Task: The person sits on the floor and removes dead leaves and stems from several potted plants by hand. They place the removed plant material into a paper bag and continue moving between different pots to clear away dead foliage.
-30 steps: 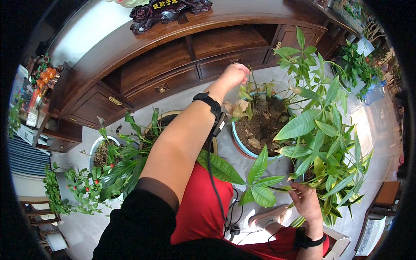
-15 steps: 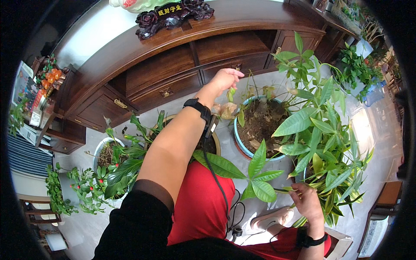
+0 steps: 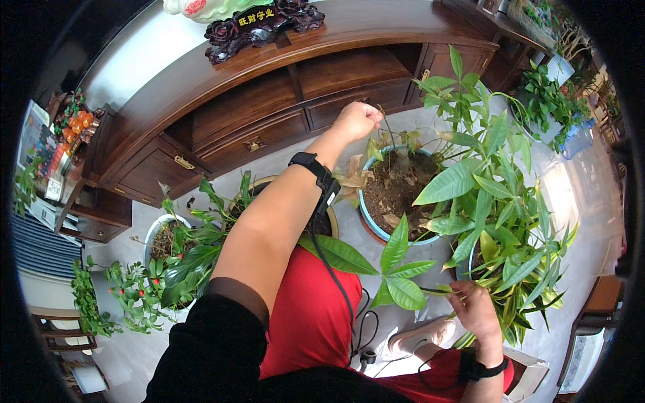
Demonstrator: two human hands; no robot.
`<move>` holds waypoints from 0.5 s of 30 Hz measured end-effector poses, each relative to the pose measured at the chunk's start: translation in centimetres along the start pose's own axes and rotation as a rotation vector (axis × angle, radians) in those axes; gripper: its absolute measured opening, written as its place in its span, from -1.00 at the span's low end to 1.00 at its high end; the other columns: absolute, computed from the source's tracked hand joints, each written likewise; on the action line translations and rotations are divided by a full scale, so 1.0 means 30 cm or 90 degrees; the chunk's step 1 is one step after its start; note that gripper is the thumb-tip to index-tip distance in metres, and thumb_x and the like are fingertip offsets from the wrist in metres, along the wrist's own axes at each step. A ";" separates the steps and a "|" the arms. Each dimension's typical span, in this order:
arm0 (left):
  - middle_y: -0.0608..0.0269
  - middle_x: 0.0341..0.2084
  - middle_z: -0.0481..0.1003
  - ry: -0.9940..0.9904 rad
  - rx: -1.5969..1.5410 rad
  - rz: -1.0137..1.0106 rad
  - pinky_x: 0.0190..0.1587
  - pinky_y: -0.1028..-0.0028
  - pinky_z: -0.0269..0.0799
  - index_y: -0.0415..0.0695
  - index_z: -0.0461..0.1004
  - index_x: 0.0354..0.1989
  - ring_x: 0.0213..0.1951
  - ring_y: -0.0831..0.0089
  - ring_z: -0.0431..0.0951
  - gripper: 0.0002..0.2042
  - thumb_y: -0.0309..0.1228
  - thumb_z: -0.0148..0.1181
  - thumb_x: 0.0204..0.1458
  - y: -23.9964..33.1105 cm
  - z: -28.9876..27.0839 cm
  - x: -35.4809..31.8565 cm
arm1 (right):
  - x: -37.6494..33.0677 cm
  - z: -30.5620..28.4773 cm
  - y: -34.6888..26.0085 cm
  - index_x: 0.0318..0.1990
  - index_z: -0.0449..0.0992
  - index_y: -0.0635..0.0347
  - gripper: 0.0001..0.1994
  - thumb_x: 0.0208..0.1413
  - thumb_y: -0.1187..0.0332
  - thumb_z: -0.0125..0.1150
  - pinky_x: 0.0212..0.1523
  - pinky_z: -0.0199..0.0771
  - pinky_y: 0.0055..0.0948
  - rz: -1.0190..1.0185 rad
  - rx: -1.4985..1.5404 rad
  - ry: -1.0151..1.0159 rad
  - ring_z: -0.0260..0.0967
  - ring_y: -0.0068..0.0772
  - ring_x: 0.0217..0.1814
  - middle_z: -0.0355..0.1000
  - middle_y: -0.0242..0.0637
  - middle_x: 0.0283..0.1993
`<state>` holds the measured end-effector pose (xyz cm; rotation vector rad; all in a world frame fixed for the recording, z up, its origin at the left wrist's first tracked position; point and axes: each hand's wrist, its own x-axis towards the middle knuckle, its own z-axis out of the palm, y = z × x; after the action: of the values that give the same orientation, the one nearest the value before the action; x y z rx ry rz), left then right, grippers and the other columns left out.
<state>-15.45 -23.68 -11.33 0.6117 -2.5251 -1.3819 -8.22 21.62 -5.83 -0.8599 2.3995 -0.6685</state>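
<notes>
My left hand (image 3: 359,122) reaches over the left rim of a light blue pot (image 3: 365,207), its fingers pinched on a thin bare stem (image 3: 390,129) rising from the soil. Withered brown leaves (image 3: 352,178) hang at the rim just below it. Lower right, my right hand (image 3: 476,310) has its fingers closed on a narrow dark and yellow-green leaf (image 3: 437,291); exactly how it is gripped is hard to make out. Close by, a sprig of broad green leaves (image 3: 405,270) spreads in front of the pot. A tall leafy plant (image 3: 494,181) stands to the pot's right.
A dark wooden cabinet (image 3: 248,111) runs behind the pots, with a carved ornament (image 3: 259,27) on top. At left stand a red-berried plant (image 3: 138,289) and a white pot (image 3: 149,245). A black cable (image 3: 322,258) hangs from my left wrist past my red-clothed knee (image 3: 316,309).
My left hand has shifted slightly right and its fingers have closed at the thin stem. The pale green leaf below it no longer shows there. My right hand stays about where it was.
</notes>
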 end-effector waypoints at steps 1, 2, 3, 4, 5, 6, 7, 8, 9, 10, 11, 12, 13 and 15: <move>0.32 -0.43 0.60 -0.018 -0.032 -0.014 -0.27 0.48 0.45 -0.13 0.63 -0.26 -0.41 0.57 0.51 -0.82 -0.30 0.20 0.11 -0.009 -0.005 0.006 | 0.000 0.002 0.004 -0.19 0.54 0.39 -0.77 -0.02 0.47 0.30 -0.24 0.52 -0.26 -0.011 0.000 0.003 0.54 -0.04 -0.27 0.51 0.04 -0.24; 0.33 -0.42 0.60 -0.037 -0.064 -0.029 -0.27 0.50 0.45 -0.14 0.62 -0.24 -0.41 0.57 0.51 -0.82 -0.33 0.18 0.12 -0.015 -0.012 0.012 | 0.000 0.003 0.004 -0.19 0.54 0.39 -0.77 -0.02 0.46 0.31 -0.23 0.52 -0.26 -0.006 -0.004 -0.001 0.53 -0.04 -0.27 0.51 0.04 -0.24; 0.33 -0.41 0.59 -0.057 -0.098 -0.042 -0.28 0.51 0.45 -0.16 0.61 -0.22 -0.41 0.57 0.50 -0.82 -0.35 0.16 0.13 -0.002 -0.015 0.008 | -0.001 0.001 0.006 -0.19 0.54 0.39 -0.77 -0.01 0.46 0.31 -0.23 0.52 -0.25 0.002 -0.010 -0.003 0.53 -0.03 -0.27 0.52 0.04 -0.24; 0.33 -0.41 0.59 -0.076 -0.120 -0.060 -0.29 0.53 0.44 -0.17 0.60 -0.20 -0.41 0.58 0.50 -0.82 -0.37 0.14 0.13 0.011 -0.018 0.003 | -0.003 0.000 0.007 -0.19 0.55 0.38 -0.77 -0.01 0.45 0.31 -0.23 0.52 -0.25 0.009 -0.016 -0.004 0.53 -0.03 -0.27 0.52 0.04 -0.24; 0.34 -0.41 0.58 -0.095 -0.143 -0.078 -0.29 0.54 0.44 -0.18 0.59 -0.18 -0.41 0.58 0.50 -0.81 -0.40 0.12 0.14 0.026 -0.022 0.001 | -0.005 -0.001 0.007 -0.19 0.55 0.38 -0.76 -0.01 0.44 0.31 -0.23 0.52 -0.25 0.011 -0.016 -0.003 0.53 -0.03 -0.27 0.52 0.04 -0.24; 0.35 -0.41 0.58 -0.112 -0.165 -0.095 -0.30 0.56 0.44 -0.20 0.58 -0.16 -0.41 0.59 0.49 -0.81 -0.42 0.09 0.15 0.040 -0.029 -0.006 | -0.005 -0.001 0.006 -0.19 0.55 0.38 -0.76 -0.01 0.44 0.31 -0.23 0.52 -0.25 0.011 -0.016 -0.003 0.53 -0.03 -0.27 0.52 0.04 -0.25; 0.35 -0.42 0.57 -0.104 -0.187 -0.090 -0.31 0.56 0.43 -0.20 0.58 -0.15 -0.43 0.59 0.48 -0.80 -0.44 0.08 0.15 0.039 -0.027 -0.009 | -0.006 -0.002 0.006 -0.19 0.55 0.37 -0.76 -0.01 0.43 0.31 -0.23 0.52 -0.25 0.011 -0.016 -0.002 0.53 -0.03 -0.27 0.52 0.04 -0.25; 0.35 -0.44 0.56 -0.096 -0.209 -0.084 -0.32 0.56 0.43 -0.20 0.57 -0.14 -0.44 0.60 0.47 -0.80 -0.45 0.06 0.15 0.040 -0.025 -0.012 | -0.007 -0.003 0.005 -0.19 0.55 0.37 -0.76 -0.01 0.43 0.31 -0.23 0.52 -0.25 0.011 -0.016 -0.001 0.53 -0.04 -0.28 0.52 0.04 -0.25; 0.35 -0.45 0.55 -0.086 -0.231 -0.081 -0.33 0.56 0.42 -0.20 0.57 -0.14 -0.45 0.60 0.46 -0.79 -0.46 0.05 0.14 0.028 -0.028 -0.013 | -0.006 -0.001 0.002 -0.19 0.55 0.37 -0.76 -0.01 0.43 0.31 -0.23 0.52 -0.25 0.008 -0.015 -0.003 0.53 -0.04 -0.28 0.52 0.04 -0.25; 0.36 -0.47 0.54 -0.074 -0.229 -0.070 -0.35 0.57 0.42 -0.20 0.57 -0.14 -0.47 0.60 0.44 -0.79 -0.46 0.04 0.15 0.017 -0.028 -0.012 | -0.004 0.000 -0.002 -0.19 0.55 0.37 -0.76 -0.01 0.43 0.31 -0.24 0.52 -0.26 0.005 -0.014 -0.005 0.53 -0.04 -0.29 0.52 0.04 -0.26; 0.36 -0.49 0.52 -0.061 -0.226 -0.060 -0.36 0.57 0.41 -0.20 0.57 -0.14 -0.48 0.61 0.43 -0.79 -0.45 0.03 0.15 0.008 -0.026 -0.010 | -0.003 0.001 -0.005 -0.19 0.54 0.37 -0.76 -0.01 0.44 0.31 -0.24 0.52 -0.26 0.004 -0.015 -0.009 0.53 -0.05 -0.29 0.52 0.04 -0.26; 0.37 -0.51 0.51 -0.050 -0.226 -0.050 -0.38 0.57 0.40 -0.19 0.56 -0.13 -0.50 0.61 0.42 -0.78 -0.45 0.02 0.15 0.011 -0.023 -0.012 | -0.003 0.000 -0.007 -0.19 0.54 0.38 -0.76 -0.01 0.44 0.31 -0.25 0.52 -0.26 0.004 -0.017 -0.013 0.53 -0.05 -0.30 0.52 0.03 -0.26; 0.37 -0.52 0.50 -0.035 -0.213 -0.052 -0.39 0.57 0.40 -0.18 0.57 -0.15 -0.51 0.61 0.41 -0.78 -0.46 0.01 0.14 0.014 -0.018 -0.013 | -0.003 0.000 -0.008 -0.19 0.54 0.38 -0.77 -0.01 0.44 0.31 -0.26 0.52 -0.27 0.004 -0.020 -0.017 0.52 -0.06 -0.30 0.52 0.03 -0.26; 0.37 -0.55 0.48 -0.004 -0.188 -0.056 -0.41 0.55 0.39 -0.16 0.59 -0.19 -0.52 0.61 0.40 -0.78 -0.47 -0.02 0.13 0.018 -0.005 -0.014 | -0.004 0.007 0.010 -0.18 0.53 0.37 -0.76 0.00 0.43 0.31 -0.30 0.53 -0.33 -0.010 -0.019 -0.011 0.53 -0.13 -0.30 0.52 -0.01 -0.27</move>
<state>-15.16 -23.33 -10.78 0.6637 -2.2578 -1.7464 -8.14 21.83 -6.14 -0.8931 2.3949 -0.6300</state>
